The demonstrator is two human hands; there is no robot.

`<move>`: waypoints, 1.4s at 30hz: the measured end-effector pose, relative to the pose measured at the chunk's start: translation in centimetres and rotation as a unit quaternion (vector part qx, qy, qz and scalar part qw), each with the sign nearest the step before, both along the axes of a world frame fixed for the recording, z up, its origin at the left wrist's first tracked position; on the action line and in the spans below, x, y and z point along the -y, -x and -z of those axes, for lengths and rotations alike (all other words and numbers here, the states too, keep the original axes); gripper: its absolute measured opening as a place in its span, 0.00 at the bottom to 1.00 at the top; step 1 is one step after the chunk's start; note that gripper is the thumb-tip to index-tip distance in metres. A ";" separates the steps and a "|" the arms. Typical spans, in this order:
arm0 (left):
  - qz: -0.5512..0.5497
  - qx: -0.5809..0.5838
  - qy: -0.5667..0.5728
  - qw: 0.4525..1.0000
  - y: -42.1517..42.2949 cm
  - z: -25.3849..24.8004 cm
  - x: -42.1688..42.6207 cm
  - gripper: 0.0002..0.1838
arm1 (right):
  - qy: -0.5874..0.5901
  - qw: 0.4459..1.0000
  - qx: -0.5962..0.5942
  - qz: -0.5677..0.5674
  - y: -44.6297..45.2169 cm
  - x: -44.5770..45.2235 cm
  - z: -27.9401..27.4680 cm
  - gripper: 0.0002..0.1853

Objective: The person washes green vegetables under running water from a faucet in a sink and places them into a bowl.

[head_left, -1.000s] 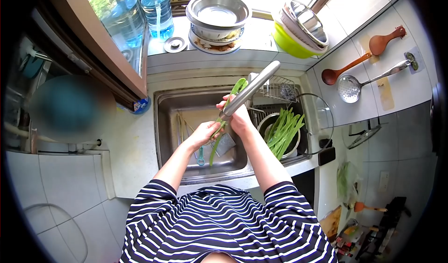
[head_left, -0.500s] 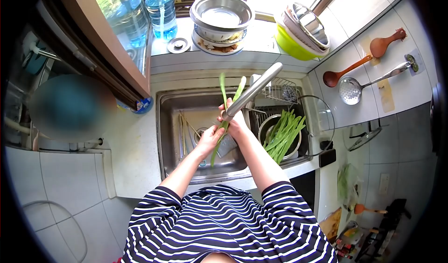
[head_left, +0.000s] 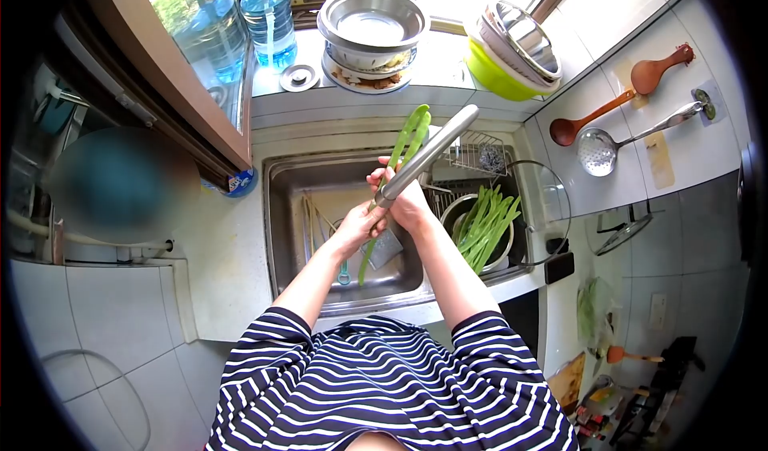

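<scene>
Long green leafy stalks [head_left: 414, 139] run through both hands above the sink [head_left: 320, 181], their upper ends pointing away from me and one end hanging below. My left hand [head_left: 357, 230] is closed around their lower part. Just above it, my right hand [head_left: 402, 198] also grips the stalks, partly hidden by the grey faucet [head_left: 428, 155] that crosses over it. More green stalks [head_left: 486, 229] lie in a metal bowl at the sink's right side. Chopsticks [head_left: 308, 223] and a small teal tool [head_left: 344, 272] rest in the basin.
A wire rack [head_left: 472, 153] and a glass lid [head_left: 560, 211] are at the sink's right. Stacked bowls [head_left: 374, 31], a green basin [head_left: 500, 71] and a water bottle [head_left: 270, 27] stand on the sill. Ladles [head_left: 598, 152] hang on the right wall.
The upper ends of the stalks have shifted and now stand close together, higher beside the faucet. Both hands remain on them with small movements.
</scene>
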State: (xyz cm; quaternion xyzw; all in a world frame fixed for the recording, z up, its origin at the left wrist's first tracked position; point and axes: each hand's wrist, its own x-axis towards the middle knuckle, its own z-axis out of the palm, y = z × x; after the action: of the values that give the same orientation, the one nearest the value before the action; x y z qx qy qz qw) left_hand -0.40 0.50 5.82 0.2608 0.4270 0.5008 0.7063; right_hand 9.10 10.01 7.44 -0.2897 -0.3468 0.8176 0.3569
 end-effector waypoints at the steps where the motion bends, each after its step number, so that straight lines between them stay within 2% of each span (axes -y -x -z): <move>1: 0.001 0.027 -0.011 1.000 0.3 0.0 0.4 0.12 | 0.021 1.000 -0.017 -0.003 0.0 -0.1 -0.4 0.13; 4: 0.005 -0.004 -0.014 1.000 1.4 1.4 2.2 0.10 | 0.048 0.998 -0.038 0.015 -0.1 -0.4 -0.3 0.13; 5: 0.003 -0.018 0.018 1.000 2.0 2.4 3.1 0.13 | 0.037 0.999 -0.037 0.013 -0.1 -0.6 0.1 0.13; 8: -0.071 -0.061 0.099 0.991 3.0 4.6 5.1 0.14 | 0.026 0.999 -0.036 0.002 0.0 -0.4 0.5 0.13; 9: -0.082 -0.065 0.095 0.990 3.1 4.4 5.3 0.16 | 0.035 0.999 -0.027 0.002 0.3 0.0 0.1 0.12; 12: -0.114 -0.002 0.117 0.987 2.4 3.6 4.7 0.25 | 0.025 0.999 -0.046 -0.002 1.2 1.1 1.5 0.13; 13: -0.132 0.033 0.133 0.982 1.7 3.5 4.2 0.31 | 0.040 0.997 -0.069 0.002 1.6 1.6 1.6 0.13; 16: -0.208 0.299 0.141 0.920 0.1 2.5 2.6 0.31 | 0.021 1.000 -0.017 0.013 2.5 3.5 1.5 0.12; 17: -0.251 0.342 0.125 0.897 -0.4 3.1 1.9 0.28 | 0.021 0.999 0.026 -0.001 2.3 4.1 1.3 0.10; 18: -0.264 0.318 0.121 0.902 -0.8 3.2 1.6 0.27 | 0.039 0.997 0.069 -0.018 2.0 4.7 0.9 0.09; 20: -0.292 0.269 0.113 0.911 -1.2 3.3 1.3 0.25 | 0.068 0.994 0.087 0.026 2.2 5.1 2.7 0.08; 23: -0.235 0.019 0.096 0.967 -1.4 2.4 2.3 0.22 | 0.031 0.996 0.064 0.046 1.7 4.9 5.0 0.08; 24: -0.218 -0.075 0.079 0.970 -1.6 1.7 2.7 0.22 | 0.006 0.992 0.110 0.058 1.7 5.1 4.9 0.09; 25: -0.132 -0.139 0.090 0.977 -0.9 3.2 2.7 0.22 | -0.019 0.985 0.156 0.071 1.8 5.3 4.8 0.09; 26: -0.132 -0.182 0.051 0.973 -1.6 4.7 3.1 0.20 | -0.043 0.975 0.201 0.082 1.9 5.5 4.6 0.10; 27: -0.117 -0.213 0.067 0.968 -1.5 5.2 3.5 0.19 | -0.046 0.972 0.221 0.072 2.1 5.7 5.0 0.13; 28: -0.102 -0.243 0.082 0.961 -1.3 5.6 3.7 0.18 | -0.027 0.977 0.204 0.052 2.3 6.0 5.3 0.14; 31: -0.135 -0.358 -0.011 0.924 -1.0 6.1 4.8 0.16 | 0.060 0.987 0.148 0.019 2.0 6.1 4.3 0.15; 34: -0.117 -0.383 -0.045 0.915 0.3 5.0 5.4 0.12 | 0.144 0.983 0.113 0.034 2.2 5.7 3.7 0.15; 38: -0.081 -0.408 -0.045 0.908 1.4 4.2 6.9 0.11 | 0.163 0.982 0.070 0.068 2.6 5.2 3.5 0.14; 42: -0.008 -0.401 0.033 0.916 2.0 4.6 8.8 0.11 | 0.129 0.988 0.026 0.086 2.2 3.5 6.2 0.08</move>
State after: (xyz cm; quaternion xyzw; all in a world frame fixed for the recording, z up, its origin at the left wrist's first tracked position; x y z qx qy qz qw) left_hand -2.40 -8.32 1.22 0.4130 0.6923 0.3454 0.4804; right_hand 6.85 6.54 1.27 -0.3829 -0.2214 0.8138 0.3769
